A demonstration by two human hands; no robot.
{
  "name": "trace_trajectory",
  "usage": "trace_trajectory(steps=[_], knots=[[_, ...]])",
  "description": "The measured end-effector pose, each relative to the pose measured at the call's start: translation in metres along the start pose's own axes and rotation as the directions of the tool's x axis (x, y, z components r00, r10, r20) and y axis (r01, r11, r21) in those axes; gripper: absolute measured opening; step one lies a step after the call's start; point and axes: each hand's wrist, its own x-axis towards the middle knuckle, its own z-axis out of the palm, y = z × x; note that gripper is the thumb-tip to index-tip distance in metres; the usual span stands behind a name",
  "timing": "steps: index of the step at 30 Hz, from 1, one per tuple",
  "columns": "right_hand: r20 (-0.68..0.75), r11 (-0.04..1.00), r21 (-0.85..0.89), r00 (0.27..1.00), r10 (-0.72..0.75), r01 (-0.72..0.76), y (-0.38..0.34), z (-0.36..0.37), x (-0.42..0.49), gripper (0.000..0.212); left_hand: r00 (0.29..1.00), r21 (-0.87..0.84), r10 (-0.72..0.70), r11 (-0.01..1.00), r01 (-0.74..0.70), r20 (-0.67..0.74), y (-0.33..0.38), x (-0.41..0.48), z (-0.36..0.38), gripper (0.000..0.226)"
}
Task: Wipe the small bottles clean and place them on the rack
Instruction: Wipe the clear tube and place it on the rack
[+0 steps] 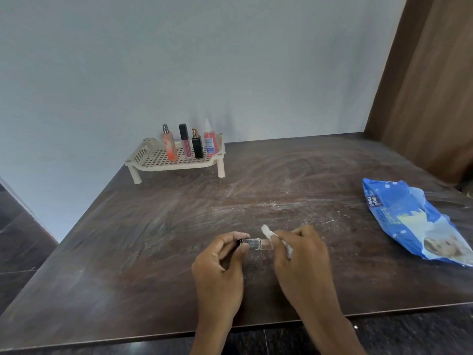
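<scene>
Head view: pinching small bottle [256, 244] sideways by its cap with left hand [220, 262], low over the table [166, 239], likely baring the glass for the wipe [267, 231] pinched in right hand [300, 254].

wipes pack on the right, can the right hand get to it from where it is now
Probably yes: only bare table lies between the right hand and the blue wipes pack, with nothing blocking. But it is holding a white wipe by the small bottle.
</scene>
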Motion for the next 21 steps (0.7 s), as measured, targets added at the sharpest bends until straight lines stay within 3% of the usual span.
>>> trace_trajectory(steps=[5,11,15,21], knots=[[0.07,0.994,0.067,0.993,-0.096,0.092,-0.022,0.016,-0.002,0.018,0.998,-0.035,-0.044,0.998,0.043,-0.035,-0.003,0.001,-0.001,0.024],[0.063,0.999,-0.004,0.997,0.049,-0.048,0.015,-0.005,0.003,0.017,0.998,-0.085,-0.054,0.995,0.051,-0.033,0.0,-0.001,-0.001,0.023],[0.052,0.999,-0.017,0.998,0.039,-0.038,0.023,-0.004,0.003,0.017,0.994,-0.134,-0.104,0.986,0.1,-0.02,-0.001,0.001,-0.001,0.018],[0.005,0.999,-0.018,0.999,0.033,-0.033,0.021,-0.001,-0.004,0.014,0.976,-0.142,-0.175,0.977,0.157,-0.127,-0.006,0.002,0.0,0.008]])
